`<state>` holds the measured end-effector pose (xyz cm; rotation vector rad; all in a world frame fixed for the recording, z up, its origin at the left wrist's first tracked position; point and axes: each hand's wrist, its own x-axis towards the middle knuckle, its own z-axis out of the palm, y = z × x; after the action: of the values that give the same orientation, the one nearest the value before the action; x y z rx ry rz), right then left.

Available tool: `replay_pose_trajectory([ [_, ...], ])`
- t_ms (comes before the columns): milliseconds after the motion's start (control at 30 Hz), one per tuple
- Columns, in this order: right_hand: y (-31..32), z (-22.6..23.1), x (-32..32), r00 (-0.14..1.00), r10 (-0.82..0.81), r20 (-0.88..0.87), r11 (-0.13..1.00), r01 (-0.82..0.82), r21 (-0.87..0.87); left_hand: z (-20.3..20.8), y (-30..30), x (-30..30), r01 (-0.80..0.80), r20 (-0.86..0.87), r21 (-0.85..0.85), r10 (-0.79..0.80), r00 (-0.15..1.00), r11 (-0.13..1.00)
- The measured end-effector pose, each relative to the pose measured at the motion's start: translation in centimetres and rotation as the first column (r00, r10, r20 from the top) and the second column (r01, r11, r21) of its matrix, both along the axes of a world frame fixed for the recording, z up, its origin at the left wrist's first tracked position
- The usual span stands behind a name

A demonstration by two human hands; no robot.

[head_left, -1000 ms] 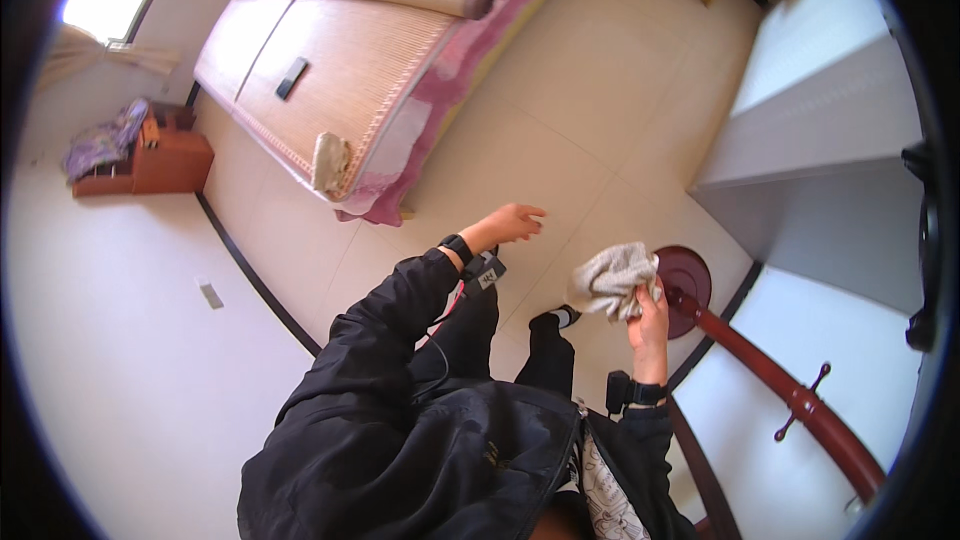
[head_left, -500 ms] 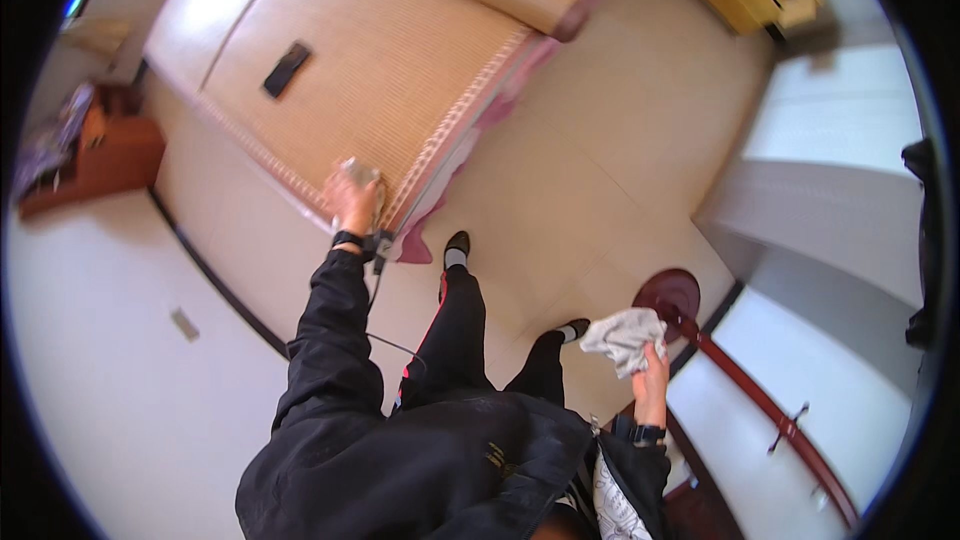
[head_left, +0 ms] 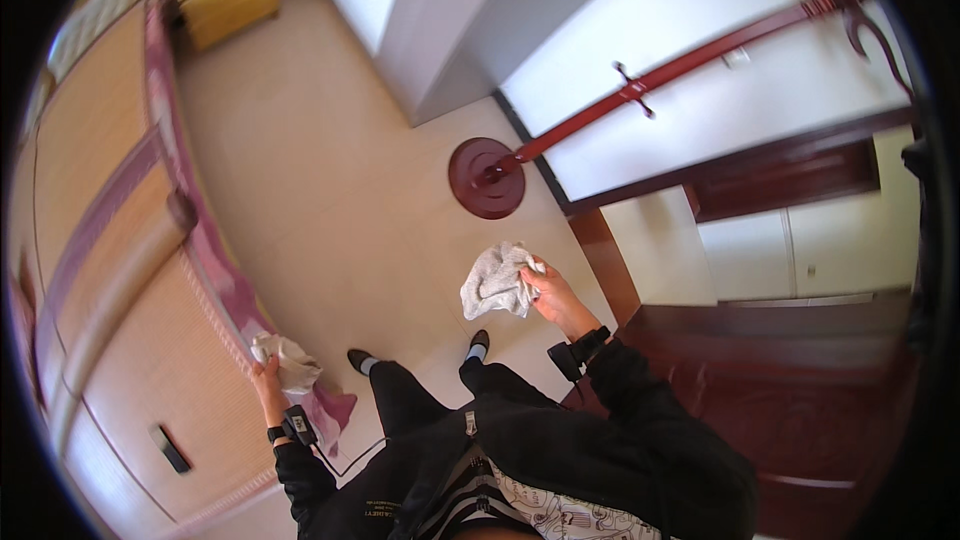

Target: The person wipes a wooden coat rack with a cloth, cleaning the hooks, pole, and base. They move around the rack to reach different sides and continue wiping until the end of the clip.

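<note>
Bunching over the right hand (head_left: pixel 552 295), a grey cloth (head_left: pixel 497 282) covers some of its fingertips; the thumb and fingers that show are closed on the cloth's near edge, out over the floor (head_left: pixel 330 210). Well apart from it, the left hand (head_left: pixel 265 383) grips a whitish cloth (head_left: pixel 288 364), its fingers partly hidden; whether that bundle touches the bed (head_left: pixel 210 375) cannot be told. Beyond, the bed runs off into the dark rim, as does the red coat stand's (head_left: pixel 633 92) hooked top.
</note>
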<state>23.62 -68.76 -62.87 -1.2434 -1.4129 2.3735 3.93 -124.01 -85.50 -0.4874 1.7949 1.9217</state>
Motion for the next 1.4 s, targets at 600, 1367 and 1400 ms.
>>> replay_pose_trajectory([
  [600, 30.6, -1.5, 44.1, 0.51, -0.832, -0.218, 0.546, 0.824, -0.153, 27.3, 75.6, 22.8, 0.86, -0.323, 0.163, -0.798, 0.51, 0.484],
  [1367, 83.6, -6.1, 54.5, 0.513, -0.848, -0.134, 0.53, 0.814, -0.239, 23.6, 106.7, 28.5, 0.806, -0.185, 0.142, -0.785, 0.592, 0.574],
  [1400, 88.6, -5.5, 54.1, 0.549, -0.789, -0.276, 0.609, 0.76, -0.228, 23.8, 106.6, 28.5, 0.785, -0.181, 0.11, -0.765, 0.618, 0.609],
])
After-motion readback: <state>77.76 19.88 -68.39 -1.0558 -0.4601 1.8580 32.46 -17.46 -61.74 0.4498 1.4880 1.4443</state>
